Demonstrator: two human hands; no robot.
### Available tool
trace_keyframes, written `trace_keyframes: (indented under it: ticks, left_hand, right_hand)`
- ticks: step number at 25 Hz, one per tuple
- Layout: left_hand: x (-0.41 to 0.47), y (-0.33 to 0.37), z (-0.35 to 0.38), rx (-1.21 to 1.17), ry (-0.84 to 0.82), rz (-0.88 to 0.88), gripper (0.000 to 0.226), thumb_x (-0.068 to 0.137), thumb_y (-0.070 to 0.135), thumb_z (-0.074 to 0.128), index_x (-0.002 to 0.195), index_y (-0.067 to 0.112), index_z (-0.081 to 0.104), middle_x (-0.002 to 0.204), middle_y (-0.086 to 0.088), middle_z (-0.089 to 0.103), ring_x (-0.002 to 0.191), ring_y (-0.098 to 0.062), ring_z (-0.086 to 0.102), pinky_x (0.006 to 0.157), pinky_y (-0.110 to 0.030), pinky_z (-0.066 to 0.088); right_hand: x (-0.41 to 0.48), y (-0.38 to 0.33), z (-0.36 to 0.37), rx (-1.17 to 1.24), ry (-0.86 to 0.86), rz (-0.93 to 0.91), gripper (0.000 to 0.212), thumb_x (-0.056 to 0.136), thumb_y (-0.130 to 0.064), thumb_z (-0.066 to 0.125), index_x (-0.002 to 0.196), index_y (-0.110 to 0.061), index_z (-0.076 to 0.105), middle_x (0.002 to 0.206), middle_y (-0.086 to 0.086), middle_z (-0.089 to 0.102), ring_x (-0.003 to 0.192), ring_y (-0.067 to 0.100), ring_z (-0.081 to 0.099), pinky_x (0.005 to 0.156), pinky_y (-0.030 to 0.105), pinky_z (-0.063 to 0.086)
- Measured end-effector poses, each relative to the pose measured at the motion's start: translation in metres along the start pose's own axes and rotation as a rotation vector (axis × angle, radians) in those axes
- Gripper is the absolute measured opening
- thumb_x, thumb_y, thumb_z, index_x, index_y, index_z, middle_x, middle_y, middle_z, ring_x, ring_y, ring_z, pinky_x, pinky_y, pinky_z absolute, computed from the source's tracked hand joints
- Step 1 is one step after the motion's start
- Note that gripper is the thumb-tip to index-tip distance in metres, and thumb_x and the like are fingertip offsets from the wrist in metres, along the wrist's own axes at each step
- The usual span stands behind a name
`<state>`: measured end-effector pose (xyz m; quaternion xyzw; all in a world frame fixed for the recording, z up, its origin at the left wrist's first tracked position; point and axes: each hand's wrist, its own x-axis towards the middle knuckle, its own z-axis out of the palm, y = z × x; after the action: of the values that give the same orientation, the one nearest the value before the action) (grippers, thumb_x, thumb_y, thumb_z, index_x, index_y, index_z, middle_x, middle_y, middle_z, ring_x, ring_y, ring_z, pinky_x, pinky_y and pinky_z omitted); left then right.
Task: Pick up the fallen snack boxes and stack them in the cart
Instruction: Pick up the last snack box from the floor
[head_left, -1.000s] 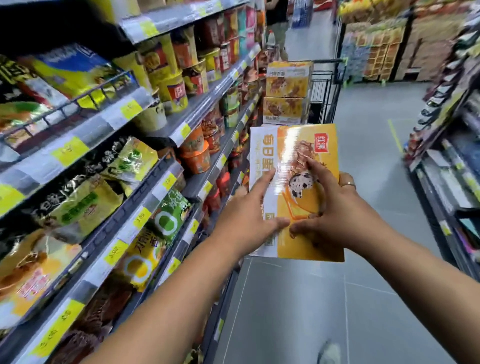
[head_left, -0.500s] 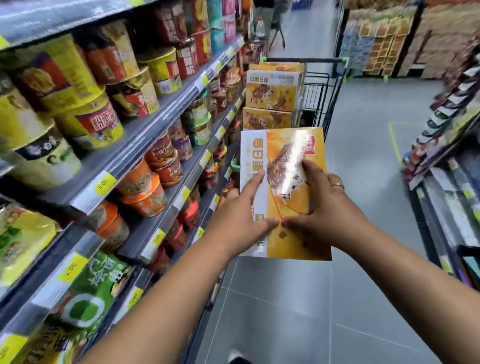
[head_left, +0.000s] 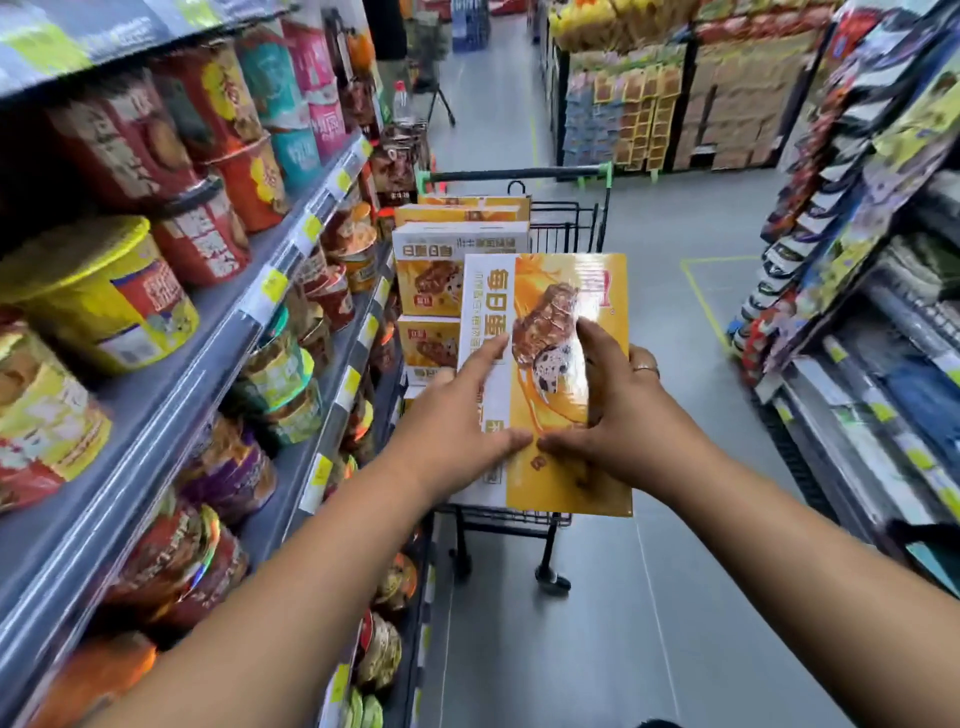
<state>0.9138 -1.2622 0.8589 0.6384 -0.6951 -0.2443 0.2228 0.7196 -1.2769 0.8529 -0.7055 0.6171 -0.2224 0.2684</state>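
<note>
snack box (head_left: 566, 283), yellow and white, is up in the air at the near end of the cart (head_left: 566, 228). the long shelf (head_left: 291, 291) on the left carries noodle cups (head_left: 104, 296). the black wire cart stands beside it, with stacked boxes (head_left: 431, 270) of the same kind inside. the left hand (head_left: 457, 421) grips the box's left edge, the right hand (head_left: 623, 415) its right edge, a ring (head_left: 645, 368) on one finger.
</note>
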Motion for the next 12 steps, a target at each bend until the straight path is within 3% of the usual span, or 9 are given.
trace_keyframes:
  ticks: [8, 12]
  left_hand:
    - [0.169, -0.009, -0.053, 0.028, 0.027, 0.042, 0.097, 0.073, 0.051, 0.077, 0.146, 0.055, 0.013, 0.141, -0.001, 0.047, 0.121, -0.022, 0.053, 0.105, -0.041, 0.044]
    - [0.250, 0.000, -0.095, 0.091, 0.084, 0.039, 0.095, 0.079, 0.043, 0.076, 0.151, 0.044, 0.015, 0.149, 0.002, 0.041, 0.132, -0.019, 0.045, 0.110, -0.029, 0.034]
  right_hand:
    - [0.170, -0.028, -0.038, 0.001, -0.009, -0.043, 0.123, 0.060, -0.051, 0.086, 0.148, -0.048, 0.000, 0.152, 0.011, 0.019, 0.132, 0.032, 0.043, 0.107, 0.041, 0.040]
    - [0.268, -0.046, -0.065, 0.040, -0.050, -0.124, 0.119, 0.062, -0.054, 0.084, 0.148, -0.049, 0.002, 0.151, 0.011, 0.026, 0.126, 0.032, 0.048, 0.102, 0.038, 0.043]
